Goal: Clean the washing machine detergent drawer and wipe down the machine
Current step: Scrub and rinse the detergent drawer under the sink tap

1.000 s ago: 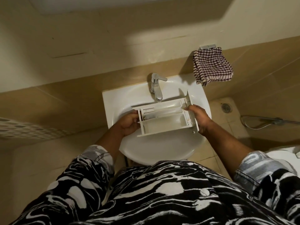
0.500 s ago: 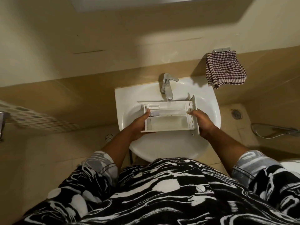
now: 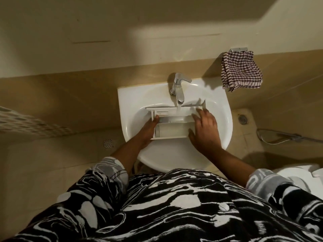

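Head view. The detergent drawer [image 3: 174,131] lies in the sink [image 3: 174,159] directly below the tap [image 3: 178,88], apparently under running water, so this is judged the rinsing step. The left hand [image 3: 146,132] grips the drawer end left of the tap. The right hand [image 3: 205,133] rests on the opposite end, fingers [image 3: 201,114] spread and holding nothing. Next, the compartments likely need rubbing.

A small home bathroom: a white basin [image 3: 225,109] with a chrome tap [image 3: 178,88], a checked towel [image 3: 241,72] hanging from a wall holder beside it, beige tiles on wall and floor, a floor drain [image 3: 243,118], a shower hose [image 3: 279,137] and, at right, the edge of a white toilet [image 3: 297,173].
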